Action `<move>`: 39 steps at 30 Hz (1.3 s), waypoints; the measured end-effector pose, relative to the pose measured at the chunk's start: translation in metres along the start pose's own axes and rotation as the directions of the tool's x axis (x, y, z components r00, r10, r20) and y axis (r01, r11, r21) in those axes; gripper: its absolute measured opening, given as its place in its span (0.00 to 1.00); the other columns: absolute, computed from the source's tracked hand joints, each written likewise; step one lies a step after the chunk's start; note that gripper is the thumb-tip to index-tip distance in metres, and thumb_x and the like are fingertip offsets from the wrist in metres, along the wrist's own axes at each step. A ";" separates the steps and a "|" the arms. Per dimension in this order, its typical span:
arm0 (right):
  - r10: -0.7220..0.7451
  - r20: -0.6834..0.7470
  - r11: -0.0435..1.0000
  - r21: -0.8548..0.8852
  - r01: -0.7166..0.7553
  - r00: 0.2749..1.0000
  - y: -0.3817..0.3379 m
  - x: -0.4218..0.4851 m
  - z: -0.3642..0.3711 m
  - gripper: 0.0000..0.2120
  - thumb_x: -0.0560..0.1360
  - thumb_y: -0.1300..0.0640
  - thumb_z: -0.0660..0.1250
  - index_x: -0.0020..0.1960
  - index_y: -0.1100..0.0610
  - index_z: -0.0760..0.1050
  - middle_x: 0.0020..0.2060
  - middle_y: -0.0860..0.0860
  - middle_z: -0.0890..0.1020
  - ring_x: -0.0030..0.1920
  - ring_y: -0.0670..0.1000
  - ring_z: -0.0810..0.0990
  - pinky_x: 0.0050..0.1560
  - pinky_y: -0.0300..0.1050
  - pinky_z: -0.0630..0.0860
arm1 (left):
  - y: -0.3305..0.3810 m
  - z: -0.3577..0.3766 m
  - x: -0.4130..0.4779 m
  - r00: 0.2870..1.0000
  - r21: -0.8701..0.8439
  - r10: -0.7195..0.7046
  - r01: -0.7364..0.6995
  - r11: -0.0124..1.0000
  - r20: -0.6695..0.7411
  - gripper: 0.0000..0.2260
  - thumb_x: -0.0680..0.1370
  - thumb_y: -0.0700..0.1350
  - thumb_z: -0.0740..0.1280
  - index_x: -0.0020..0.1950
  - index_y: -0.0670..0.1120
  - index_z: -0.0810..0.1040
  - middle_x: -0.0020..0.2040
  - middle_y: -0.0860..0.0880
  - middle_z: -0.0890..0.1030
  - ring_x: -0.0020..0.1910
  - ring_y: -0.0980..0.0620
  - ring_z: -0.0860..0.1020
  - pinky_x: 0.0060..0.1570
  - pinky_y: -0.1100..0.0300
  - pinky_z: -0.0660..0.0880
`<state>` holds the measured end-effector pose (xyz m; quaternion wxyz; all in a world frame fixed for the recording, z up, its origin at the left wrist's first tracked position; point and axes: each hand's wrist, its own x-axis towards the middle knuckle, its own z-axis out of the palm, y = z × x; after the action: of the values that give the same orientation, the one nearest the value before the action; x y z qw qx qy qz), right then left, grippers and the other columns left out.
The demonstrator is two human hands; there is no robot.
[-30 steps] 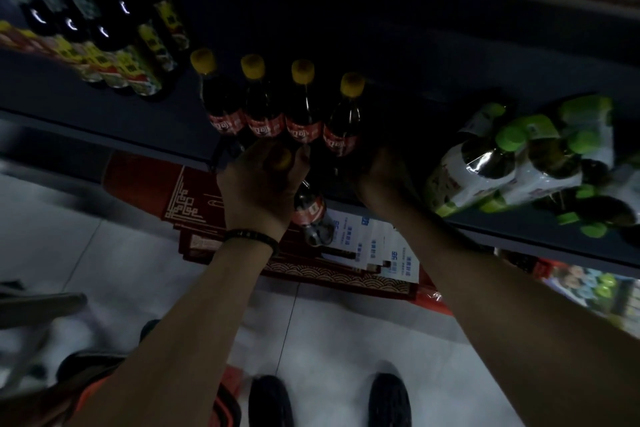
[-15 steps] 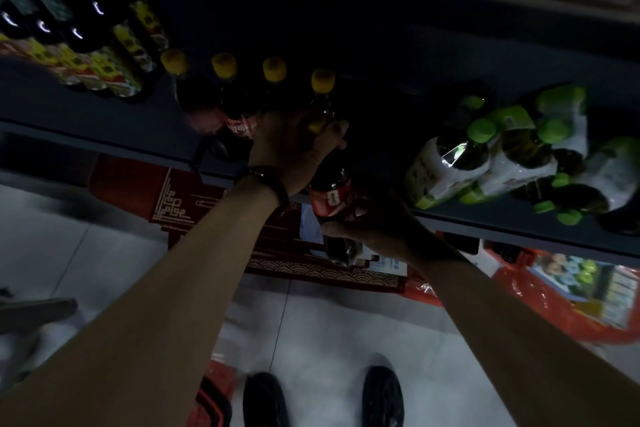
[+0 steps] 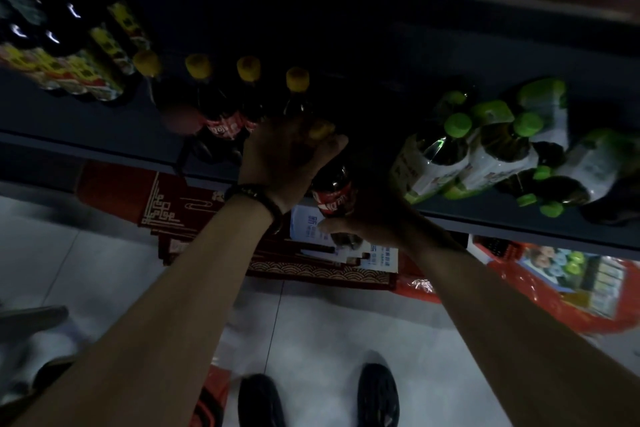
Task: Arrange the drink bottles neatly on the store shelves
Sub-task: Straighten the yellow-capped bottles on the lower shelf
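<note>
A dark cola bottle [image 3: 335, 192] with a red label and yellow cap is at the front edge of the dark shelf [image 3: 104, 152], partly off it. My left hand [image 3: 287, 156] is wrapped around its neck and cap. My right hand [image 3: 367, 222] grips its lower body from the right. Behind it stands a row of several matching yellow-capped cola bottles [image 3: 221, 114]. A black band is on my left wrist.
Green-capped tea bottles in plastic wrap [image 3: 485, 152] lie to the right on the same shelf. Dark bottles with yellow labels [image 3: 76, 48] stand at the left. Below are red cartons [image 3: 173, 204], a red basket [image 3: 207, 402] by my shoes, and a pale tiled floor.
The held bottle has moved from in front of the row's middle to its right end. My right hand has come off the shelf and taken the bottle's lower body.
</note>
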<state>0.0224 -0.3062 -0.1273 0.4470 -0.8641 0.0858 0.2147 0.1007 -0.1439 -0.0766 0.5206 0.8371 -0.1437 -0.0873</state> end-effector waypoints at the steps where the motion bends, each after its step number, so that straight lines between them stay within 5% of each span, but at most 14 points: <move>1: 0.000 -0.049 1.000 -0.011 0.000 0.999 -0.001 0.001 0.001 0.23 0.73 0.48 0.79 0.62 0.56 0.77 0.43 0.55 0.86 0.42 0.53 0.87 0.46 0.50 0.86 | -0.007 -0.002 -0.001 0.998 0.021 -0.041 0.042 0.999 -0.054 0.08 0.79 0.51 0.73 0.56 0.49 0.83 0.48 0.61 0.83 0.46 0.76 0.79 0.47 0.79 0.73; 5: -0.034 -0.339 0.986 0.145 0.088 0.940 0.005 0.026 0.008 0.17 0.74 0.49 0.79 0.51 0.60 0.79 0.37 0.56 0.86 0.35 0.57 0.86 0.36 0.64 0.83 | -0.028 -0.010 -0.008 0.938 0.108 -0.069 0.112 0.988 -0.339 0.12 0.80 0.47 0.72 0.63 0.52 0.76 0.44 0.54 0.84 0.42 0.60 0.83 0.45 0.63 0.79; 8: 0.018 -0.476 0.964 0.240 0.111 0.880 0.004 0.053 0.014 0.30 0.67 0.39 0.80 0.63 0.53 0.77 0.52 0.48 0.86 0.52 0.47 0.86 0.49 0.49 0.84 | -0.032 -0.008 0.001 0.950 0.178 -0.053 0.112 0.978 -0.307 0.23 0.79 0.48 0.74 0.71 0.52 0.70 0.44 0.58 0.82 0.41 0.65 0.79 0.43 0.70 0.74; 10: 0.055 -0.497 0.938 0.323 0.126 0.866 0.000 0.064 0.018 0.29 0.69 0.45 0.81 0.65 0.51 0.77 0.54 0.45 0.85 0.53 0.42 0.84 0.51 0.40 0.81 | -0.030 -0.004 0.009 0.969 0.174 -0.054 0.097 0.980 -0.239 0.28 0.78 0.51 0.75 0.75 0.53 0.68 0.54 0.56 0.83 0.46 0.62 0.81 0.45 0.73 0.73; 13: 0.034 -0.539 0.933 0.320 0.167 0.842 -0.009 0.073 0.020 0.30 0.71 0.53 0.82 0.70 0.53 0.75 0.57 0.43 0.83 0.52 0.31 0.79 0.49 0.22 0.74 | -0.029 0.003 0.017 0.972 0.147 -0.044 0.080 0.986 -0.231 0.29 0.79 0.54 0.73 0.78 0.54 0.67 0.67 0.52 0.81 0.58 0.49 0.84 0.57 0.55 0.82; 15: 0.029 -0.566 0.937 0.303 0.175 0.824 -0.009 0.075 0.023 0.35 0.71 0.56 0.82 0.73 0.55 0.70 0.57 0.42 0.81 0.49 0.29 0.76 0.46 0.17 0.70 | -0.027 0.006 0.018 0.965 0.125 -0.073 0.107 0.986 -0.252 0.29 0.79 0.54 0.72 0.78 0.55 0.66 0.67 0.52 0.81 0.56 0.47 0.85 0.56 0.49 0.83; 21: 0.036 -0.564 0.964 0.237 0.120 0.825 -0.008 0.084 0.020 0.38 0.74 0.60 0.78 0.79 0.56 0.63 0.60 0.42 0.73 0.58 0.39 0.71 0.42 0.13 0.64 | -0.026 0.015 0.017 0.953 0.032 -0.152 0.166 0.986 -0.260 0.27 0.82 0.52 0.69 0.78 0.58 0.63 0.60 0.52 0.83 0.49 0.51 0.84 0.35 0.70 0.73; 24: 0.033 -0.539 0.978 0.192 0.085 0.842 -0.005 0.096 0.016 0.38 0.75 0.55 0.77 0.80 0.54 0.63 0.68 0.44 0.75 0.65 0.46 0.74 0.50 0.19 0.67 | -0.027 0.016 0.019 0.954 0.035 -0.171 0.185 0.982 -0.246 0.27 0.83 0.52 0.68 0.79 0.58 0.61 0.55 0.50 0.84 0.42 0.54 0.82 0.32 0.67 0.73; 29: 0.067 -0.446 0.982 0.187 0.020 0.892 0.005 0.097 0.018 0.38 0.77 0.50 0.76 0.81 0.54 0.62 0.73 0.54 0.74 0.72 0.55 0.73 0.71 0.55 0.73 | -0.029 0.019 0.017 0.951 0.048 -0.169 0.187 0.981 -0.258 0.28 0.84 0.47 0.67 0.81 0.57 0.60 0.60 0.47 0.83 0.44 0.50 0.83 0.35 0.64 0.76; 31: 0.074 -0.411 0.985 0.171 -0.003 0.909 0.007 0.096 0.016 0.36 0.77 0.48 0.76 0.80 0.54 0.65 0.72 0.54 0.75 0.71 0.55 0.74 0.70 0.55 0.74 | -0.031 0.020 0.018 0.949 0.058 -0.167 0.189 0.980 -0.269 0.29 0.84 0.44 0.66 0.81 0.58 0.59 0.63 0.46 0.83 0.48 0.47 0.84 0.38 0.61 0.78; 35: 0.044 -0.347 0.987 0.163 0.014 0.937 0.010 0.096 0.009 0.27 0.79 0.47 0.73 0.75 0.52 0.71 0.65 0.53 0.80 0.63 0.51 0.79 0.65 0.57 0.79 | -0.033 0.023 0.019 0.944 0.090 -0.172 0.204 0.975 -0.280 0.29 0.84 0.43 0.65 0.83 0.56 0.58 0.56 0.48 0.84 0.40 0.53 0.83 0.35 0.65 0.76; 39: 0.022 -0.323 0.993 0.114 0.016 0.946 0.008 0.073 0.009 0.15 0.76 0.45 0.75 0.61 0.45 0.77 0.53 0.47 0.83 0.51 0.45 0.81 0.54 0.48 0.83 | -0.025 0.026 0.012 0.934 0.019 -0.107 0.120 0.993 -0.340 0.33 0.83 0.45 0.69 0.83 0.55 0.55 0.66 0.46 0.82 0.61 0.48 0.83 0.53 0.53 0.83</move>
<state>0.0820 -0.3006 -0.1697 0.4756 -0.8602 0.1717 0.0654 0.1084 -0.1596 -0.1106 0.5149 0.8567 -0.0054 0.0306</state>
